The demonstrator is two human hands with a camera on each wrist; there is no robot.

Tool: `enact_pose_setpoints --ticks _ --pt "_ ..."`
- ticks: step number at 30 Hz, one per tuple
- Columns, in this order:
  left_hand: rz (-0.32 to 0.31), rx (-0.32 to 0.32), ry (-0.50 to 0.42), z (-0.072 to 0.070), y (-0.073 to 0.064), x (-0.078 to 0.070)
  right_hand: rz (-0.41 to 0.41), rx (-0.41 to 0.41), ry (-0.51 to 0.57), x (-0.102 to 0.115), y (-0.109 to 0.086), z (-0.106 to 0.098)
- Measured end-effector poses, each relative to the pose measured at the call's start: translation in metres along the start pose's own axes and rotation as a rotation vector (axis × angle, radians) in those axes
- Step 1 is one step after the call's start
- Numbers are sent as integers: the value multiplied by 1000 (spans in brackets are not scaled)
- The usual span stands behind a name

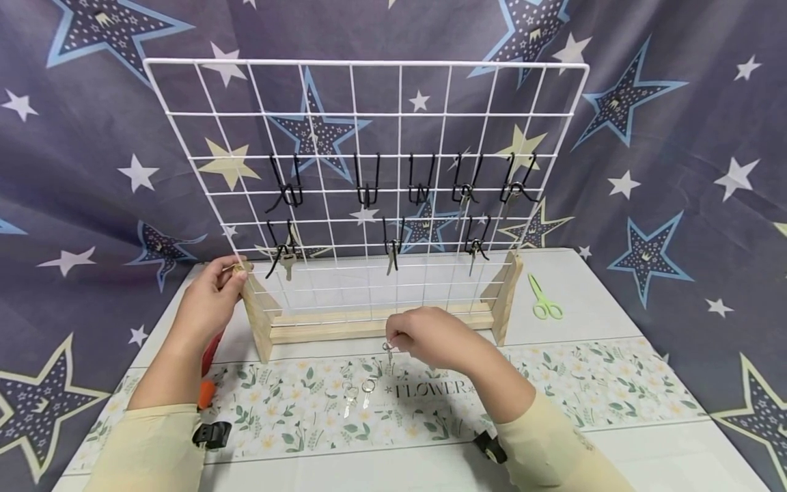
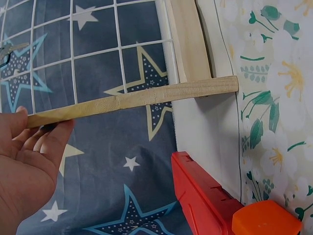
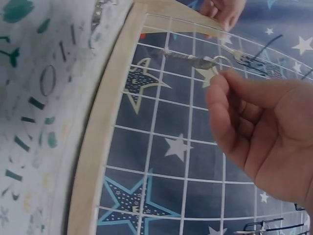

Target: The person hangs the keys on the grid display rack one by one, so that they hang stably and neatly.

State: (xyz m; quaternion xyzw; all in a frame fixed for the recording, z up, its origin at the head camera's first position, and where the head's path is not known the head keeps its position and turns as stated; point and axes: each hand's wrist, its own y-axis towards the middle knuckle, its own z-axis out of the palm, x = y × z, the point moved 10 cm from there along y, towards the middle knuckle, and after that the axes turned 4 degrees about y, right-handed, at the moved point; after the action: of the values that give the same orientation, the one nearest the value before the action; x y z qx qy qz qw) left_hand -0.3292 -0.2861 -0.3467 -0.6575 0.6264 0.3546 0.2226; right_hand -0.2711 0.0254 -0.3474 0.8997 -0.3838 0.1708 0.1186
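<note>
My left hand (image 1: 205, 304) grips the top of the wooden side piece (image 2: 132, 100) of a stand, with thumb and fingers on either side of it. The stand bears a white wire grid panel (image 1: 399, 115). In front of its lower part, my right hand (image 1: 433, 336) pinches a key ring (image 3: 224, 59) with a silver key (image 3: 188, 59) hanging from it. Black double hooks (image 1: 367, 191) sit on the grid in two rows; several bear keys, such as the one at lower left (image 1: 287, 265). Two ringed keys (image 1: 368, 395) lie together on the table.
Green scissors (image 1: 544, 304) lie right of the stand. A red object (image 2: 200, 191) and an orange one (image 2: 266, 218) lie by my left forearm. A floral mat strip (image 1: 590, 383) crosses the white table. Behind hangs a star-patterned curtain (image 1: 670, 137).
</note>
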Motion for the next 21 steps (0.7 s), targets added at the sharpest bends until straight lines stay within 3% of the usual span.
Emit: enact_pose_setpoints --ticks 8,15,21 --pt "10 -12 -1 -1 1 -1 -51 -110 130 10 -10 -30" --pt "12 -11 -3 -1 0 -1 -35 -199 253 10 -20 -54" --pt "-1 0 -6 1 0 1 -22 -273 420 7 -27 -69"
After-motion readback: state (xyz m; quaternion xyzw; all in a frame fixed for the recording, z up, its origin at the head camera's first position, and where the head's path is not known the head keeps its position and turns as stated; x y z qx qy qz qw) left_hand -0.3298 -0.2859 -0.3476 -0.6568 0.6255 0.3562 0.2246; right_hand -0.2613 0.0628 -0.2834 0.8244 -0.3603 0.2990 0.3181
